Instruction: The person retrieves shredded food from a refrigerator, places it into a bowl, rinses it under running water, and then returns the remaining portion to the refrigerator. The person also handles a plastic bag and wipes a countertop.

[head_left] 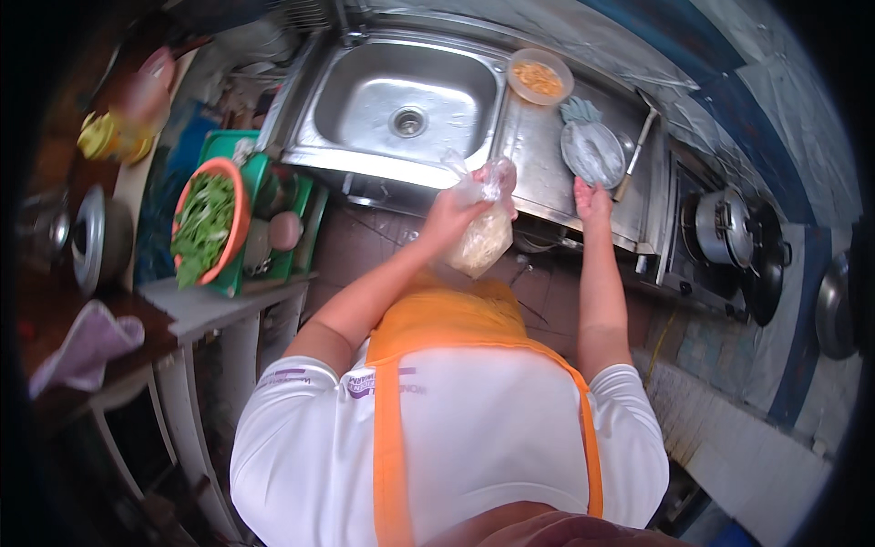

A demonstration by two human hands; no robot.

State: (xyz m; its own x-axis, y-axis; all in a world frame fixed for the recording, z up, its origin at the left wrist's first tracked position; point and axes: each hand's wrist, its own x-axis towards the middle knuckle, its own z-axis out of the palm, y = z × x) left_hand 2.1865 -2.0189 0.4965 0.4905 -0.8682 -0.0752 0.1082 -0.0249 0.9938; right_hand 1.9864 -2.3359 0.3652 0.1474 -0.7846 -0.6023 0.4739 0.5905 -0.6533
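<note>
My left hand (pixel 451 215) grips a clear plastic bag (pixel 484 245) by its gathered upper part. Pale, shredded-looking food fills the bag, which hangs in front of the sink's near edge. On the steel drainboard (pixel 533 154), my right hand (pixel 593 199) has its fingers at the near rim of an oval bowl (pixel 593 154) that looks lined with clear plastic. Part of those fingers is hidden by the rim. A bluish-grey cloth (pixel 580 109) lies against the bowl's far side. Right of the bowl rests a hammer-like tool (pixel 637 147) with a wooden grip.
Left of the drainboard is a steel sink (pixel 328 126). A plastic tub (pixel 564 67) of orange food stands behind. On the right, a lidded pot (pixel 723 225) sits on a gas stove (pixel 690 273), beside a black wok (pixel 769 273). An orange basin (pixel 240 205) of leafy greens (pixel 204 225) stands left.
</note>
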